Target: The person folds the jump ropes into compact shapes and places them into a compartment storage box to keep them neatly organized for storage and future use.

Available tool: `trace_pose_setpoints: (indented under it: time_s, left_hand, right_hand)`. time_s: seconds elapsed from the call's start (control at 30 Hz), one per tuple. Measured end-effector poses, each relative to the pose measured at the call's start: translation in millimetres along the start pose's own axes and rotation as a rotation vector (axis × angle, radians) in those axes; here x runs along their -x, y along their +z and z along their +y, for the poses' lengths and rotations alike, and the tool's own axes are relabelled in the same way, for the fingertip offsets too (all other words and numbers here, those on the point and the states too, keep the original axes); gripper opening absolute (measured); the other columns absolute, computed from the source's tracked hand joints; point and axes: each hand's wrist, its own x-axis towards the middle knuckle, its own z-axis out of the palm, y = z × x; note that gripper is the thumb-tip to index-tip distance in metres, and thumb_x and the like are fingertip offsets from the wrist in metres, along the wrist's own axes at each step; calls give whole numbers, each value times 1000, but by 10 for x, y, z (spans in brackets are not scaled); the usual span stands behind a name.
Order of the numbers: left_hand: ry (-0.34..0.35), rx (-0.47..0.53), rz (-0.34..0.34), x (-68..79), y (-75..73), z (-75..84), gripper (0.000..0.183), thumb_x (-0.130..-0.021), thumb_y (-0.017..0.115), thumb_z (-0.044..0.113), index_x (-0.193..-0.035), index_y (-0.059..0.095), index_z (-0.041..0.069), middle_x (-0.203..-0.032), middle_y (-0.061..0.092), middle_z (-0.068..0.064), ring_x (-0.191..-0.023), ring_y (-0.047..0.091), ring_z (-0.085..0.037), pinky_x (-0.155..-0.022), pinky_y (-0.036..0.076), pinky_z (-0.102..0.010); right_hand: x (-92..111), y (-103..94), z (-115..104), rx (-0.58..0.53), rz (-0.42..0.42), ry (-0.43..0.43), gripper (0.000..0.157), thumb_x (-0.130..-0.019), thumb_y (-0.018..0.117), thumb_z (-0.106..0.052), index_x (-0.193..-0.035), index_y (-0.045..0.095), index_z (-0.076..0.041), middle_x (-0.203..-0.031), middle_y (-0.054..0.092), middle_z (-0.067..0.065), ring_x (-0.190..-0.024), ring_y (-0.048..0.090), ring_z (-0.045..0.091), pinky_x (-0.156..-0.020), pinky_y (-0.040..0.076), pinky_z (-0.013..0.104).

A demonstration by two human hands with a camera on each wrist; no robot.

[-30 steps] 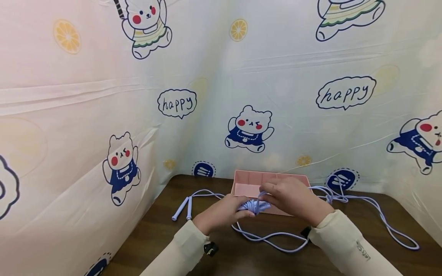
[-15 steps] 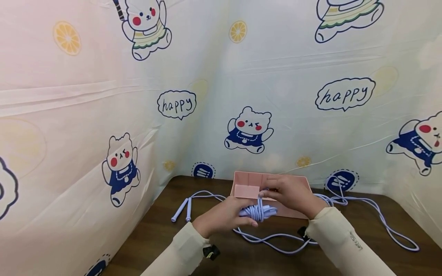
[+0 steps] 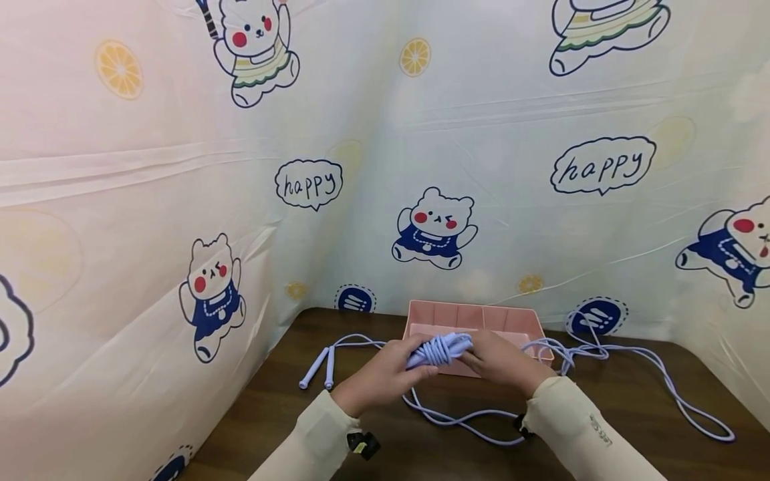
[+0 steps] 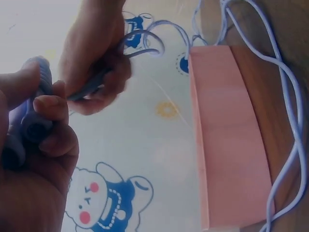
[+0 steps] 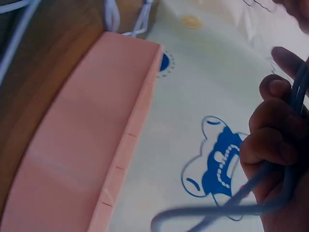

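Over the front of the pink box, my left hand (image 3: 381, 374) grips a lilac jump rope bundle (image 3: 444, 350), its cord wound several times around the middle. Two round handle ends (image 4: 36, 127) poke out of that hand in the left wrist view. At the bundle's right end is my right hand (image 3: 502, 362), its fingertips partly hidden behind the bundle. Curled fingers of this hand hold a doubled length of lilac cord (image 5: 300, 89) in the right wrist view. A loop of the cord (image 4: 145, 41) trails from the right hand in the left wrist view.
The pink box (image 3: 433, 312) stands at the back of the dark wooden table (image 3: 277, 414). Another pair of lilac handles (image 3: 321, 366) lies left of it. Loose rope loops (image 3: 674, 384) spread to the right, and more cord (image 3: 445, 419) lies in front.
My right hand has come down from above the bundle to its right end, with its fingertips behind it. The bundle has been lifted slightly and tilted up to the right in my left hand.
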Motion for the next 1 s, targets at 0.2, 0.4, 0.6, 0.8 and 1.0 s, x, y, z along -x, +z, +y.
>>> trace_pose_setpoints:
  time_s: [0.2, 0.4, 0.6, 0.8, 1.0]
  left_hand:
    - [-11, -1, -40, 33, -40, -24, 43, -101, 54, 22, -142, 42, 14, -116, 58, 1, -93, 58, -11, -80, 50, -26]
    - [-43, 31, -22, 23, -41, -82, 40, -103, 50, 18, -142, 41, 17, -119, 57, 1, -93, 57, -12, -78, 50, -27]
    - [-62, -94, 120, 14, -62, -183, 40, -101, 53, 14, -140, 44, 17, -122, 59, 1, -94, 57, -12, -84, 50, -28]
    - [-162, -134, 175, -4, -67, -216, 46, -100, 55, 15, -144, 41, 11, -125, 59, -5, -93, 58, -15, -81, 52, -29]
    - [-260, -192, 221, -22, -78, -208, 39, -99, 58, 18, -136, 51, 6, -115, 63, -7, -86, 60, -15, -77, 54, -30]
  right_hand:
    - [70, 6, -7, 51, -27, 7, 23, -102, 53, -30, -112, 69, -18, -103, 66, -10, -88, 58, 7, -85, 51, 39]
    - [96, 31, 1, 33, -58, 56, 19, -101, 52, -36, -96, 66, -23, -75, 55, -16, -69, 52, 4, -66, 49, 29]
    - [170, 73, -89, -18, -68, 48, 22, -99, 57, -33, -79, 55, -24, -63, 41, -17, -59, 48, 2, -57, 44, 24]
    - [187, 30, -220, 68, -47, -22, 19, -100, 56, -31, -83, 55, -23, -64, 43, -17, -60, 49, 2, -60, 45, 23]
    - [186, -112, -417, 271, 0, -89, 12, -98, 60, -27, -88, 56, -21, -68, 48, -16, -58, 47, 3, -59, 45, 24]
